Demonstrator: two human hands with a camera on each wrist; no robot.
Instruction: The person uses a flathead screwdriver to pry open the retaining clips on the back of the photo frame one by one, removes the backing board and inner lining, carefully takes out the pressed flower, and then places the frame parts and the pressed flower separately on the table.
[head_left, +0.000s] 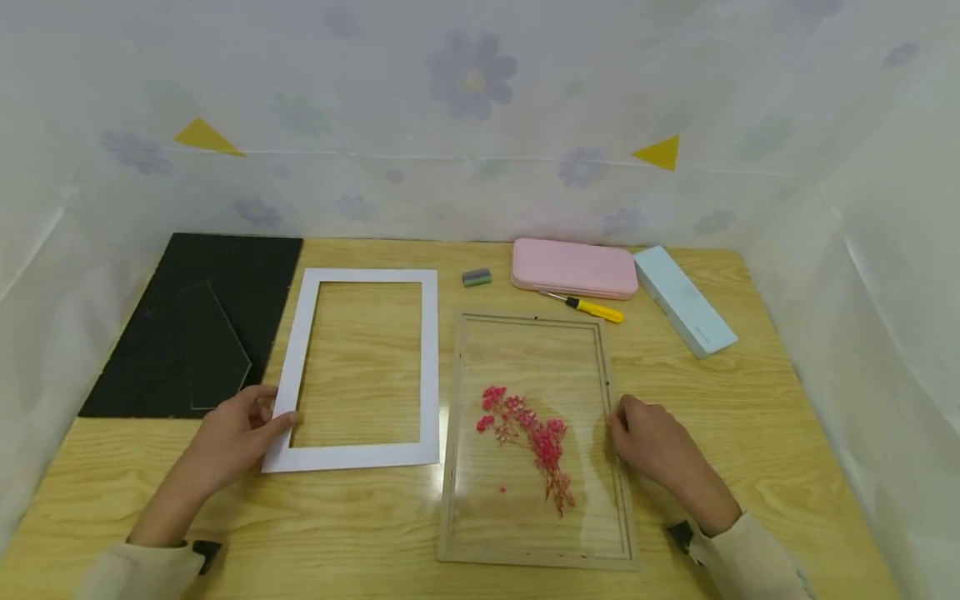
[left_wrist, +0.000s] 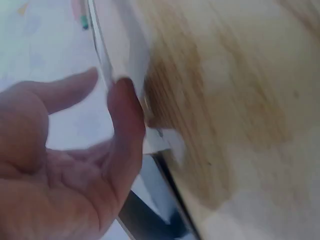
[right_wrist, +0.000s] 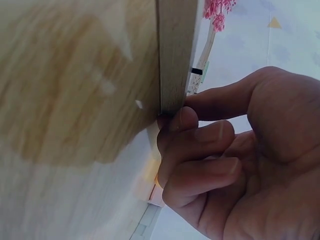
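Note:
My left hand (head_left: 235, 433) pinches the left side of a white picture mat (head_left: 430, 367) near its lower corner. In the left wrist view, thumb and fingers (left_wrist: 127, 115) lie on either side of the thin board's edge. A wooden picture frame (head_left: 540, 560) with a clear pane lies to the right of the mat. Pink dried flowers (head_left: 547, 446) rest within it, one small bloom apart from the spray. At the frame's right side, my right hand (head_left: 660, 442) grips the edge; in the right wrist view its curled fingers (right_wrist: 200, 135) meet the wooden strip (right_wrist: 177, 55).
A black backing board (head_left: 142, 333) with a stand leg lies at the left. Behind the frame are a pink case (head_left: 576, 265), a yellow-handled screwdriver (head_left: 596, 310), a light blue box (head_left: 686, 300) and a small grey-green object (head_left: 476, 277). Patterned white sheeting (head_left: 397, 108) encloses the wooden table.

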